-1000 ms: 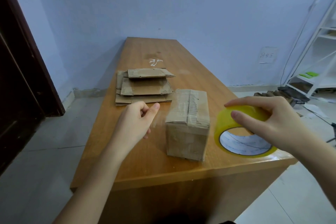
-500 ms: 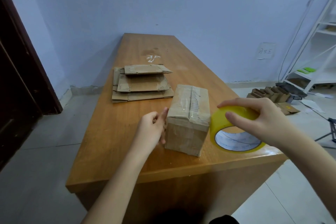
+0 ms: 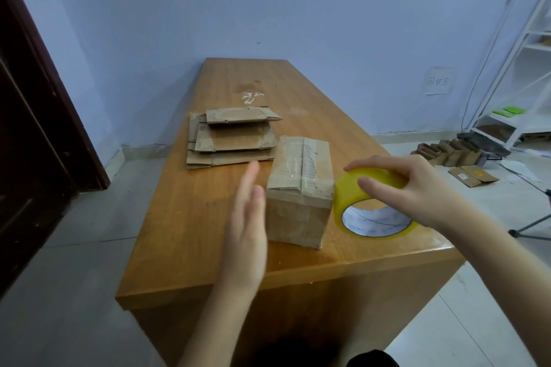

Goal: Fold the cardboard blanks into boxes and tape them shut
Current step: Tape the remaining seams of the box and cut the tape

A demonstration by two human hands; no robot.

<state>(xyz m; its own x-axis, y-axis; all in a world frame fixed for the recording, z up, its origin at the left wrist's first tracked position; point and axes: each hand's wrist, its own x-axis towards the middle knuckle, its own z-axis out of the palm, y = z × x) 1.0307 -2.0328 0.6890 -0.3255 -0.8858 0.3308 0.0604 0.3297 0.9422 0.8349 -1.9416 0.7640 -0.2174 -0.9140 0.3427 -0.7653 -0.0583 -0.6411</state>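
Here we stand at the desk [image 3: 185,217] with a taped box [image 3: 299,191] near its front edge.
Flat blanks [image 3: 232,140] lie stacked behind the box, further up the desk. Our left hand [image 3: 247,226] is flat with fingers straight, holding nothing, just beside the box's left face; whether it touches we cannot tell. Our right hand [image 3: 414,191] grips the yellow tape roll [image 3: 372,205], which stands right of the box.

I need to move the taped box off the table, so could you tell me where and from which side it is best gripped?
Probably from above, across the long side walls of the taped box: it stands upright, with its left wall beside the open left hand, but the yellow tape roll, held by the right hand, crowds its right wall.
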